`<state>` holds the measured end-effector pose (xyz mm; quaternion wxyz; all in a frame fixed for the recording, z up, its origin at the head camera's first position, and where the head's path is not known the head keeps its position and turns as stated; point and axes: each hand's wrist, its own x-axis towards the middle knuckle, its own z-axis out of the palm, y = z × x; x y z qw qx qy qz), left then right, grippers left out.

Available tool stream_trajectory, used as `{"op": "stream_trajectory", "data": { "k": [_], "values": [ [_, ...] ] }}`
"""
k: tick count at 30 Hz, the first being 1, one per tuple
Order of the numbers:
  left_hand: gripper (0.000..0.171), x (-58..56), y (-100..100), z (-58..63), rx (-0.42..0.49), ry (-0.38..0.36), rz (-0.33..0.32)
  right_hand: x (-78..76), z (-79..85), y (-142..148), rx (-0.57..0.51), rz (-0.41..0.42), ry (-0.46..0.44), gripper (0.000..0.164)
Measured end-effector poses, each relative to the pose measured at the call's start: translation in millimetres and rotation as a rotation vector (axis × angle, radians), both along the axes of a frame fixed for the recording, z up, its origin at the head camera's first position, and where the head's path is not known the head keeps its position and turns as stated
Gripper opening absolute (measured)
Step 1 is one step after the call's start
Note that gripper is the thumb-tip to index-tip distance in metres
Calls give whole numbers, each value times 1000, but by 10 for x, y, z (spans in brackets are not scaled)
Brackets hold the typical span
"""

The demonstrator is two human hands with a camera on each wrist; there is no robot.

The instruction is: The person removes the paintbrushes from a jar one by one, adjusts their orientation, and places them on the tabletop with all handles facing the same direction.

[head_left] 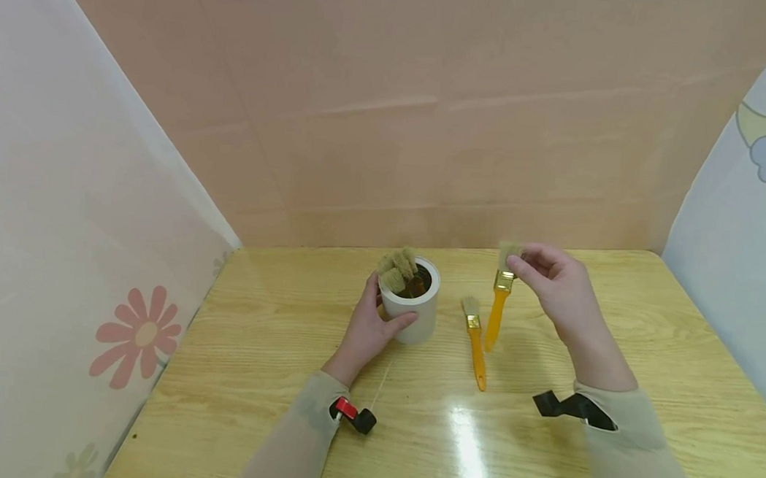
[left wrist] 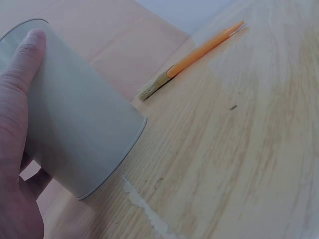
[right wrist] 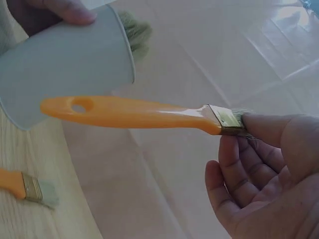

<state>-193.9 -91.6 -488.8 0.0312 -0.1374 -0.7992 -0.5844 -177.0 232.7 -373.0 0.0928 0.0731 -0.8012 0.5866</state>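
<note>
My left hand [head_left: 369,327] grips a white cylindrical can [head_left: 421,322] from its left side, thumb across the front. Several brushes stand handle-down in the can, their pale bristles [head_left: 396,269] leaning over the rim. To the right, my right hand [head_left: 561,286] pinches a paintbrush [head_left: 499,304] by its bristle end. Its orange handle [right wrist: 134,110] hangs downward in the head view, above the table. Between can and right hand, a second orange-handled paintbrush [head_left: 476,347] lies on the table, bristles pointing away from me; the left wrist view shows this brush [left wrist: 194,57] beyond the can.
The light wood-grain table [head_left: 272,334] meets a brown sheet [head_left: 429,125] at its far edge. A white panel with a pink flower [head_left: 143,335] borders the left side, and a pale printed panel [head_left: 752,239] the right. Black straps circle both sleeves.
</note>
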Motion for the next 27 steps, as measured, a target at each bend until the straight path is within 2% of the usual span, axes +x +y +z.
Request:
{"op": "stream_trajectory", "data": {
  "k": [10,18,27],
  "values": [
    [105,-3,15,3,-5,-4,2,-158,-226,137,180,97,-129,47],
    [106,2,8,-12,-18,4,4,-239,-390,205,213,188,-200,48],
    [105,15,-7,-20,-11,-7,10,-301,-591,237,208,231,-262,43]
  ]
}}
